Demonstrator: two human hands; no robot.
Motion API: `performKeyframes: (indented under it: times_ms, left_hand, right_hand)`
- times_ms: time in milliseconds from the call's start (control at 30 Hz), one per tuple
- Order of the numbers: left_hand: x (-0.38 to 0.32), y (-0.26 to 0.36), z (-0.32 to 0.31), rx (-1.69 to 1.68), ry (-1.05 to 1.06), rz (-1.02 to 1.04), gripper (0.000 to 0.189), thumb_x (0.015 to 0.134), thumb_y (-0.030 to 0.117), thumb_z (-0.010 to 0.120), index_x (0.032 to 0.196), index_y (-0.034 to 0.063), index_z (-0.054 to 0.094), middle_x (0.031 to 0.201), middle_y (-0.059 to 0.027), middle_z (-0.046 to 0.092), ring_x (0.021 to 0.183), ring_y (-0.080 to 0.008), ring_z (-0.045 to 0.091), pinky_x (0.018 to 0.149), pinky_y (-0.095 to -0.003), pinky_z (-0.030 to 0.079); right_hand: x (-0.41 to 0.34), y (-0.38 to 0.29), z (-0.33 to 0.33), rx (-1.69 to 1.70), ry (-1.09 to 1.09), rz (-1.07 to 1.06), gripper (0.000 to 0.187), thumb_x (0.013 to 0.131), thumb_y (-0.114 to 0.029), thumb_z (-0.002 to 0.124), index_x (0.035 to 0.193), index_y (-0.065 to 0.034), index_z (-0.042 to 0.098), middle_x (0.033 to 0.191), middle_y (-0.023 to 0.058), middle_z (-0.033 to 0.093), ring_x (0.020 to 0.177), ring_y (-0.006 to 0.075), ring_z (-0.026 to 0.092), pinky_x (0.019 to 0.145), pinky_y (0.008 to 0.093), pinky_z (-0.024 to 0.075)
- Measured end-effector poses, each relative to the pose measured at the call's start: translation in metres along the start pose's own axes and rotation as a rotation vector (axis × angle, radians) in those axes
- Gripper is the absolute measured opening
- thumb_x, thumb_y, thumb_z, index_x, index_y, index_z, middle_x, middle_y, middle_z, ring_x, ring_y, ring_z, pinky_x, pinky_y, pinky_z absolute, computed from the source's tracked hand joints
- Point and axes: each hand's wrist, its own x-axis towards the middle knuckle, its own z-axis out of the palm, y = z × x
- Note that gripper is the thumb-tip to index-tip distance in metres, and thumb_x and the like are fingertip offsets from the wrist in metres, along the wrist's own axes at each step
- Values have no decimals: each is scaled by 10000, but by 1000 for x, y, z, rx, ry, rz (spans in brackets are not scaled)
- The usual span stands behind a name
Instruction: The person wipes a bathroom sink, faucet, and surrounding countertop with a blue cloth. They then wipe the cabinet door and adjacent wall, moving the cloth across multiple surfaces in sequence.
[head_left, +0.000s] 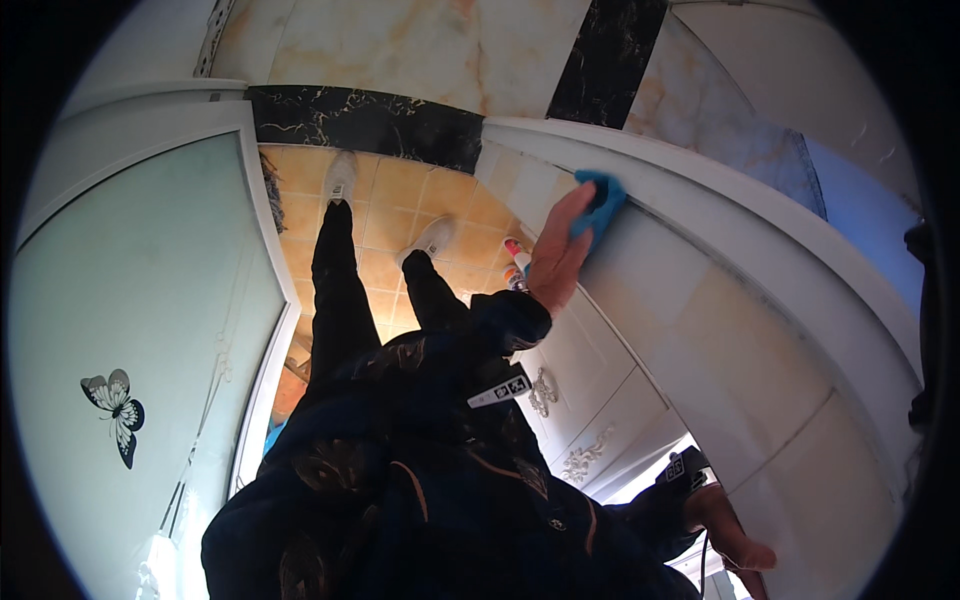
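Observation:
My left hand (556, 251) reaches across my body to the right and holds a blue cloth (604, 206). The cloth is bunched at the fingertips and pressed against the seam where a pale tiled countertop (750, 360) meets a raised white ledge (720, 180). At the lower right, my right hand (727, 525) is at the counter's near edge. One digit lies towards the tiles, while the other fingers are mostly hidden, so its grip is unclear. Dark grime shows along the seam.
White cabinet doors (581, 352) with ornate handles front the counter. Bottles (515, 277) stand on the orange tiled floor (382, 217) beside my shoes. A frosted glass door (150, 315) with a butterfly decal (116, 409) is on the left. Marble-patterned wall panels (390, 45) rise ahead.

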Motion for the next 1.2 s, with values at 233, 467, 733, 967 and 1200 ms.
performKeyframes:
  times_ms: [233, 467, 733, 967, 1200]
  left_hand:
    - [49, 20, 54, 419, 47, 535, 613, 753, -11, 706, 1322, 136, 534, 1375, -123, 460, 1334, -349, 402, 1118, -437, 333]
    - [59, -54, 6, 536, 312, 69, 467, 840, 60, 657, 1290, 45, 534, 1332, -173, 494, 1251, -375, 455, 1069, -419, 377]
    - [22, -1, 36, 345, 73, 334, 481, 890, 47, 601, 1357, 24, 484, 1385, -184, 453, 1323, -381, 395, 1117, -408, 324]
    - [77, -93, -21, 281, 265, 26, 334, 908, 89, 550, 1225, -7, 513, 1255, -209, 499, 1167, -399, 485, 1009, -419, 394]
    - [122, -220, -80, 504, 360, -131, 257, 887, 111, 584, 1111, -1, 525, 1166, -232, 506, 1099, -427, 482, 968, -446, 399]
  right_hand:
    - [2, -13, 3, -16, 63, 163, 534, 993, -236, 426, 1400, 84, 296, 1294, 178, 485, 1098, 227, 514, 946, 379, 452]
    - [3, 7, -20, -65, -97, 23, 607, 1018, -316, 415, 1445, 82, 250, 1439, 209, 379, 1268, 260, 418, 1068, 405, 349]
    - [-32, 2, -62, -94, -641, -122, 651, 1025, -284, 405, 1536, -7, 110, 1590, 204, 70, 1449, 337, 179, 1176, 503, 170]
    - [-90, -63, -82, -137, -944, 203, 677, 980, -455, 476, 1508, -74, 289, 1575, 208, 164, 1444, 361, 250, 1126, 580, 284]
    - [-124, -126, -89, 271, -1580, 629, 546, 933, -279, 525, 1347, 68, 444, 1211, 236, 585, 1100, 338, 578, 1034, 482, 406]
